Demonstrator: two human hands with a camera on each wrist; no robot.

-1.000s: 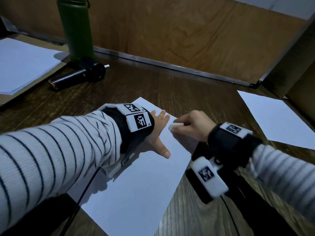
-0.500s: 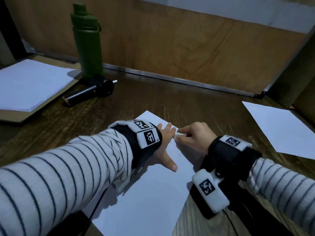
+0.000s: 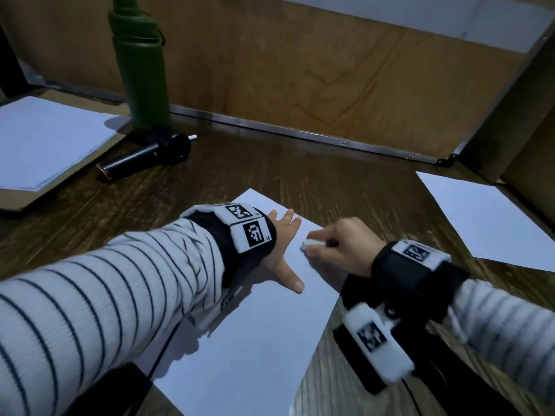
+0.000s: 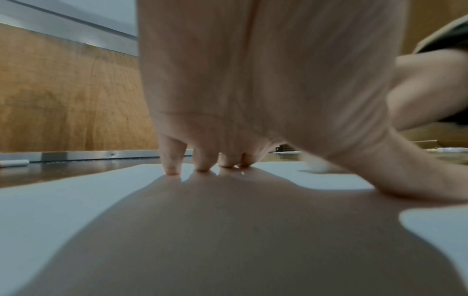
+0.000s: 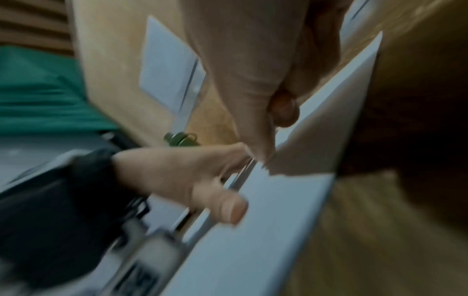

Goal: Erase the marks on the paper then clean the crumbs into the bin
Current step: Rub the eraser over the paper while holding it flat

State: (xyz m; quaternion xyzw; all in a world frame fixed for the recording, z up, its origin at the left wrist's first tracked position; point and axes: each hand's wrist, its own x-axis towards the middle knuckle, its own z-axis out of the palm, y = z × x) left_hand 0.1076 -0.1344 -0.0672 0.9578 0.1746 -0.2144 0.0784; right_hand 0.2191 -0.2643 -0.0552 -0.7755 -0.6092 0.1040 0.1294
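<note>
Paper under flat left hand, eraser pinched by right hand fingers, visible from head only

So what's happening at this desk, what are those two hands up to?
A person is rubbing out marks on a sheet of paper lying on a wooden desk. The left hand presses flat on the sheet with fingers spread to hold it in place. The right hand pinches a small white eraser against the paper near its far edge. A green bottle stands at the back. No bin is in view.
</note>
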